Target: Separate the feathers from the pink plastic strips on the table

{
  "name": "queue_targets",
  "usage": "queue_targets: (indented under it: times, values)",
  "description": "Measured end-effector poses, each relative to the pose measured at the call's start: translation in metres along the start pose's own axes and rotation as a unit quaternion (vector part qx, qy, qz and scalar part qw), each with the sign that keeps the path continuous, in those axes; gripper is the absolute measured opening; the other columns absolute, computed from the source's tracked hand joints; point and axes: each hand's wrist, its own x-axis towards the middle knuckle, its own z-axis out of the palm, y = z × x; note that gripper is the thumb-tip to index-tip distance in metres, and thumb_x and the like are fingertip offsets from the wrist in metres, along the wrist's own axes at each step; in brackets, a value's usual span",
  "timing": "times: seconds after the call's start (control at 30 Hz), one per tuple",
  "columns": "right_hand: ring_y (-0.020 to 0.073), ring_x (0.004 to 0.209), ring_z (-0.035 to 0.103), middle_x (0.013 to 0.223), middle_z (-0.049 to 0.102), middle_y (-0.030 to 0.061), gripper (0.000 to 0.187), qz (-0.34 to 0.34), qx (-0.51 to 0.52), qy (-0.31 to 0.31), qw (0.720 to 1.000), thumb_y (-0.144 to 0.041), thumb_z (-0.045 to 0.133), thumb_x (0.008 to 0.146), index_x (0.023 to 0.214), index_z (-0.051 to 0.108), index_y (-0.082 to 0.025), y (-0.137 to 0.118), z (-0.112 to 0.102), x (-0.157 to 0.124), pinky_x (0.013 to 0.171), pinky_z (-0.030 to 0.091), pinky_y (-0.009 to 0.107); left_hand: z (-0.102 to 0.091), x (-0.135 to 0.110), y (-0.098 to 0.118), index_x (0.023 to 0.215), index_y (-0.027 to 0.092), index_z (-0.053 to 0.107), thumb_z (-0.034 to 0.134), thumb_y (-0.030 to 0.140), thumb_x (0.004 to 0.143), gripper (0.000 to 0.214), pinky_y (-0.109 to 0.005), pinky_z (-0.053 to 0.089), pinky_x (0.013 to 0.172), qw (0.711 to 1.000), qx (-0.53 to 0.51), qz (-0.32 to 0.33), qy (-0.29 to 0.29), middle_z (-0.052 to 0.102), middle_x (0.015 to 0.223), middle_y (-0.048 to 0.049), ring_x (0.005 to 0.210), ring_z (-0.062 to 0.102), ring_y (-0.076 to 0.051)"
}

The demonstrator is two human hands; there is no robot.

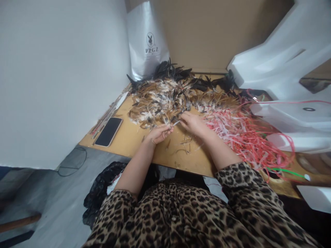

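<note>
My left hand (161,133) is closed in a pinch at the front edge of a heap of brown, white and black feathers (157,100). From its fingertips a slim pale piece (176,123), which looks like a feather's quill end, points toward the other hand. My right hand (191,122) sits close beside it, fingers bent and pinched together at the feathers' edge; its fingertips are partly hidden. Loose feather scraps (183,146) lie on the wooden tabletop (168,160) below the hands.
A tangle of pink and red plastic ribbon (248,137) spreads at the right, by a white sewing machine (289,62). A phone (108,132) lies at the left edge. Behind the feathers stands a silvery-white bag (144,38). A black plastic bag (100,186) is below the table.
</note>
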Motion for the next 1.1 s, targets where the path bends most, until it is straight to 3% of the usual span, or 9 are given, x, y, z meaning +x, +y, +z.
queue_targets:
  times: [0.2, 0.33, 0.63, 0.87, 0.97, 1.1]
  values:
    - [0.0147, 0.074, 0.053, 0.079, 0.058, 0.0064, 0.021, -0.019, 0.093, -0.048, 0.994, -0.024, 0.045, 0.084, 0.082, 0.064, -0.015, 0.001, -0.01, 0.001, 0.07, 0.038, 0.024, -0.001, 0.006, -0.005, 0.075, 0.008, 0.065, 0.064, 0.018, 0.073, 0.01, -0.013, 0.046, 0.055, 0.988, 0.102, 0.105, 0.049, 0.065, 0.067, -0.0049, 0.055, 0.058, -0.005]
    - [0.0147, 0.072, 0.052, 0.079, 0.057, 0.0064, 0.022, -0.016, 0.074, -0.039, 0.996, -0.024, 0.044, 0.085, 0.081, 0.064, -0.016, -0.007, -0.013, 0.0, 0.067, 0.036, 0.025, 0.003, 0.008, -0.008, 0.066, 0.009, 0.065, 0.067, 0.023, 0.069, 0.015, -0.019, 0.045, 0.053, 0.962, 0.208, 0.142, 0.106, 0.064, 0.059, -0.0053, 0.049, 0.056, -0.007]
    - [0.016, 0.075, 0.049, 0.08, 0.056, 0.0076, 0.029, -0.032, -0.009, -0.012, 0.999, -0.029, 0.036, 0.089, 0.081, 0.061, -0.016, -0.023, -0.011, 0.001, 0.064, 0.032, 0.025, 0.009, 0.004, -0.006, 0.062, 0.011, 0.065, 0.068, 0.024, 0.067, 0.015, -0.022, 0.047, 0.054, 0.95, 0.278, 0.124, 0.078, 0.064, 0.056, -0.005, 0.049, 0.058, -0.01]
    - [0.0147, 0.072, 0.05, 0.078, 0.057, 0.0072, 0.025, -0.018, 0.047, -0.012, 0.999, -0.026, 0.04, 0.087, 0.077, 0.061, -0.016, -0.022, -0.011, 0.001, 0.065, 0.034, 0.025, 0.002, 0.009, -0.006, 0.061, 0.011, 0.064, 0.068, 0.024, 0.067, 0.015, -0.02, 0.045, 0.052, 0.948, 0.289, 0.118, 0.067, 0.062, 0.055, -0.0039, 0.048, 0.056, -0.008]
    - [0.0122, 0.065, 0.049, 0.07, 0.058, 0.0042, 0.022, 0.019, 0.149, -0.023, 0.988, -0.029, 0.047, 0.082, 0.072, 0.061, -0.015, -0.021, -0.012, 0.002, 0.064, 0.035, 0.023, 0.001, 0.009, -0.004, 0.065, 0.009, 0.064, 0.068, 0.022, 0.066, 0.013, -0.017, 0.043, 0.051, 0.963, 0.225, 0.121, 0.085, 0.062, 0.056, -0.0036, 0.047, 0.053, -0.006]
    - [0.0086, 0.053, 0.042, 0.057, 0.053, -0.0009, 0.029, 0.146, 0.253, -0.047, 0.955, -0.041, 0.055, 0.075, 0.064, 0.061, -0.015, -0.021, -0.004, 0.003, 0.053, 0.03, 0.021, 0.002, 0.007, -0.004, 0.068, 0.009, 0.063, 0.068, 0.021, 0.065, 0.014, -0.016, 0.043, 0.052, 0.973, 0.179, 0.115, 0.088, 0.062, 0.058, -0.0034, 0.048, 0.053, -0.005]
